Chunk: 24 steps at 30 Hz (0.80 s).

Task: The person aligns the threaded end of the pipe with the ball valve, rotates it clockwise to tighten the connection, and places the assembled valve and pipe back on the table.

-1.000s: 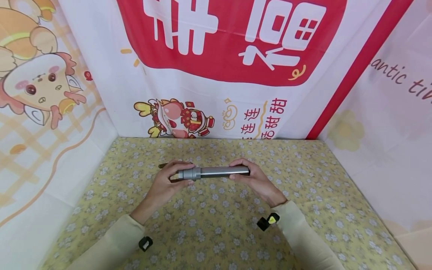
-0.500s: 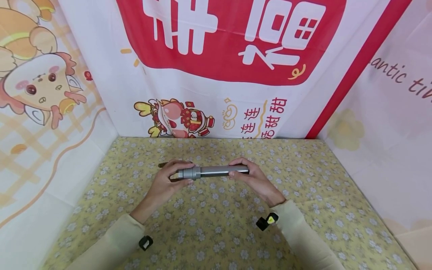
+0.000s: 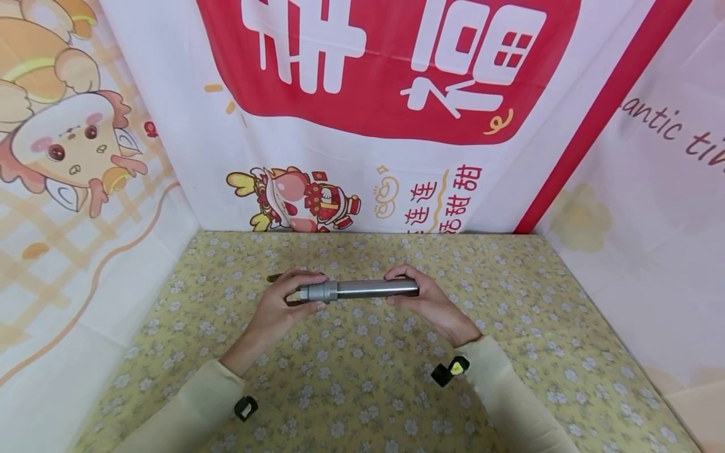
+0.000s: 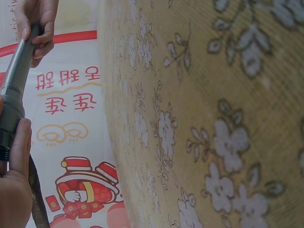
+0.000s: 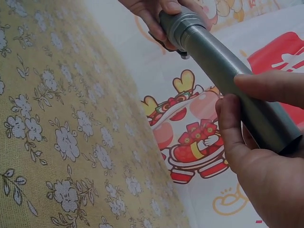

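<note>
Gripping a two-part metal piece at both ends: the left hand [image 3: 276, 303] is holding the grey fitting [image 3: 320, 291], the right hand [image 3: 435, 304] is pinching the metal tube [image 3: 368, 289]. Piece is lying crosswise, fitting left, tube right, over the far half of the floral tablecloth [image 3: 362, 384]. Wrist views are showing the printed backdrop [image 4: 71, 109] behind it, so I'm reading it as lifted off the cloth.

Left hand: fingers and thumb are making a half-closed C, fingers far side, thumb near side; a narrow stub is poking out of the fitting toward the palm. Right hand: thumb and fingers are closing on the tube by its right end.

Dark strip [image 4: 37, 195] is showing by the left hand; can't tell if it's being held or just lying there.

Tube is meeting the fitting's collar, no gap showing; depth of engagement is hidden. Step in hand, my read: working that joint. Direction isn't showing. Next move is probably calling for a firm left grip, tube staying in line, right fingers wrapping further before any twist or pull. Smooth metal could be slipping otherwise.
</note>
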### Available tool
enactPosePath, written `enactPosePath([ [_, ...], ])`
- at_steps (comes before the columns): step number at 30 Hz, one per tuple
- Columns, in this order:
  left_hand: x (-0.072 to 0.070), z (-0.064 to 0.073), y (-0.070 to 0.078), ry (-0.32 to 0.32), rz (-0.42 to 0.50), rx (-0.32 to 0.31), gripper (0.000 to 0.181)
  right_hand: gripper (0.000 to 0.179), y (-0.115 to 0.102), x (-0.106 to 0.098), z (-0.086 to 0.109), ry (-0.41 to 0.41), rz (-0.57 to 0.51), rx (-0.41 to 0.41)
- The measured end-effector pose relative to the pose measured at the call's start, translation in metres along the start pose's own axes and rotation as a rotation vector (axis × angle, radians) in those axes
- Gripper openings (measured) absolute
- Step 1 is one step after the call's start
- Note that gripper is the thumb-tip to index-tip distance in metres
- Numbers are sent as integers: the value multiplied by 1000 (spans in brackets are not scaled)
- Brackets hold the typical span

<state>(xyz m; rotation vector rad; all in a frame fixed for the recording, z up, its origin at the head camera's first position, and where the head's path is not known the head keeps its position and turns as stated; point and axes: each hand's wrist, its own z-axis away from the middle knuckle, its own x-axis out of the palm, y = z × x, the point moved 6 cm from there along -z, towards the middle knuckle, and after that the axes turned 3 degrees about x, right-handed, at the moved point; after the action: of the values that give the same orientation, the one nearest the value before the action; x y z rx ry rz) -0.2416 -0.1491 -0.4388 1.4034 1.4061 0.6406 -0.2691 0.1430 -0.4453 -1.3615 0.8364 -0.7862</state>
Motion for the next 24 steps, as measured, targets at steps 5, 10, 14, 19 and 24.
enactPosePath([
  [5,0,0,0,-1,-4,-6,46,37,0,0,0,7,17,10],
  [10,1,0,0,-2,-5,-4,46,36,2,-1,0,4,2,18],
  [14,0,0,0,-1,-8,-1,45,39,3,-2,0,1,-4,13],
  [19,0,0,0,0,-10,-6,46,41,3,-3,-1,-1,-8,0],
  [24,0,0,0,3,-8,-13,46,40,4,-4,-1,3,-3,-2],
])
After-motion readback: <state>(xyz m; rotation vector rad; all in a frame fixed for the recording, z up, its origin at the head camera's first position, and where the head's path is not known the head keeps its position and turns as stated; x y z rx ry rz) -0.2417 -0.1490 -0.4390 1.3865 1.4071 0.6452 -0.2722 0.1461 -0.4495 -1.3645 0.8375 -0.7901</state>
